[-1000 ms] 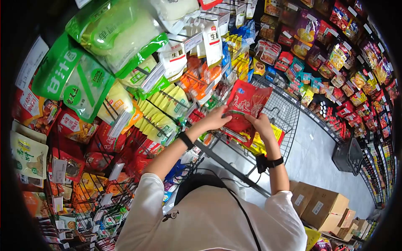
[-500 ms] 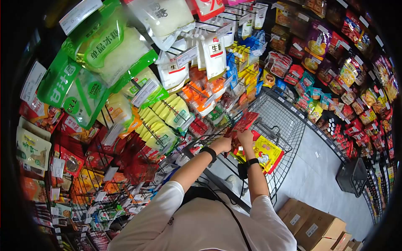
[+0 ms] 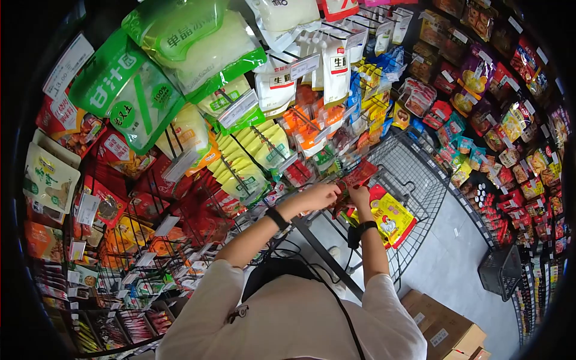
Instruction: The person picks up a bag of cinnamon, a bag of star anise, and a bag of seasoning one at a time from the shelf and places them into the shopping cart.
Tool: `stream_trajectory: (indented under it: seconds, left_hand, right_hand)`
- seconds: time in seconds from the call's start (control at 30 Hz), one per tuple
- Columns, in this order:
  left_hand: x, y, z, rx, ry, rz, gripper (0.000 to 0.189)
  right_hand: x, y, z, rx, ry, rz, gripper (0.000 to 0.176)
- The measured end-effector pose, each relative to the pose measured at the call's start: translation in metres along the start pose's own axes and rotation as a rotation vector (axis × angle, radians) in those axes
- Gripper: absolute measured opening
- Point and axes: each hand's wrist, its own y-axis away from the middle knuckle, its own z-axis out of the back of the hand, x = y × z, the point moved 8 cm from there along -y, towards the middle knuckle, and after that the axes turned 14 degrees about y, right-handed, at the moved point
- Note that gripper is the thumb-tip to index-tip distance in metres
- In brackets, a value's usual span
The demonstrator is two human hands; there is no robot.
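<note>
A red packet [image 3: 362, 174] is held above the near end of the wire shopping cart [image 3: 423, 207]. My right hand [image 3: 360, 197] is closed on its lower part. At the packet's left side is my left hand [image 3: 323, 195], its fingers pressed together; what they hold, if anything, is too small to tell. Below and to the right of my hands, a yellow and red bag [image 3: 393, 221] with a chicken picture lies in the cart. Black bands circle both wrists.
Hanging racks of packets, among them a green sugar bag [image 3: 192, 45], fill the left. More packaged goods [image 3: 510, 120] line the right shelves. A dark basket [image 3: 501, 273] stands on the floor, and cardboard boxes [image 3: 441, 324] sit at the lower right.
My left hand has shifted slightly left, away from my right hand. The racks and shelves appear shifted in view. The red packet remains in my right hand.
</note>
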Motion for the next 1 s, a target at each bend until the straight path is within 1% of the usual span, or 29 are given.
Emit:
stream_trajectory:
  seconds: [0.07,0.13,0.17,0.2,0.27,0.33,0.4,0.47,0.5,0.57,0.67,0.77,0.97,1.0]
  left_hand:
    - [-0.026,0.018,0.018,-0.047,0.088,0.019,0.023]
    - [-0.073,0.042,0.039,-0.085,0.199,0.009,0.022]
    - [-0.112,0.058,0.047,-0.060,0.200,-0.033,0.021]
    - [-0.153,0.077,0.053,-0.037,0.199,-0.075,0.020]
    - [-0.226,0.119,0.057,0.036,0.229,-0.331,0.018]
    - [-0.270,0.164,0.041,0.224,0.428,-0.386,0.016]
    - [-0.316,0.209,0.030,0.344,0.385,-0.832,0.015]
    - [-0.330,0.240,0.021,0.461,0.562,-0.933,0.021]
    - [-0.336,0.249,0.019,0.527,0.635,-0.940,0.023]
    - [-0.346,0.263,0.017,0.667,0.778,-0.953,0.028]
    - [-0.347,0.279,0.029,0.614,0.780,-0.981,0.022]
    - [-0.343,0.298,0.051,0.651,0.669,-0.955,0.015]
    - [-0.327,0.341,0.071,0.689,0.667,-0.993,0.012]
    - [-0.328,0.346,0.076,0.626,0.690,-1.011,0.012]
  right_hand:
    - [0.002,-0.002,0.012,-0.002,0.027,0.036,0.035]
    - [-0.001,-0.009,0.019,0.002,0.077,0.105,0.034]
    - [-0.006,-0.016,0.019,-0.031,0.067,0.155,0.035]
    - [0.005,-0.004,0.027,-0.012,0.023,0.198,0.033]
    - [0.037,0.047,0.048,0.037,-0.063,0.280,0.031]
    - [0.060,0.083,0.051,0.092,-0.131,0.398,0.026]
    - [0.081,0.115,0.047,0.158,-0.198,0.470,0.022]
    - [0.097,0.146,0.039,0.225,-0.270,0.496,0.020]
    - [0.104,0.160,0.034,0.251,-0.235,0.480,0.018]
    - [0.118,0.178,0.022,0.294,-0.272,0.496,0.019]
    - [0.133,0.191,0.008,0.330,-0.276,0.528,0.019]
    - [0.155,0.209,0.001,0.313,-0.210,0.566,0.019]
    - [0.189,0.235,-0.019,0.280,-0.065,0.671,0.020]
    - [0.194,0.240,-0.025,0.288,-0.059,0.680,0.020]
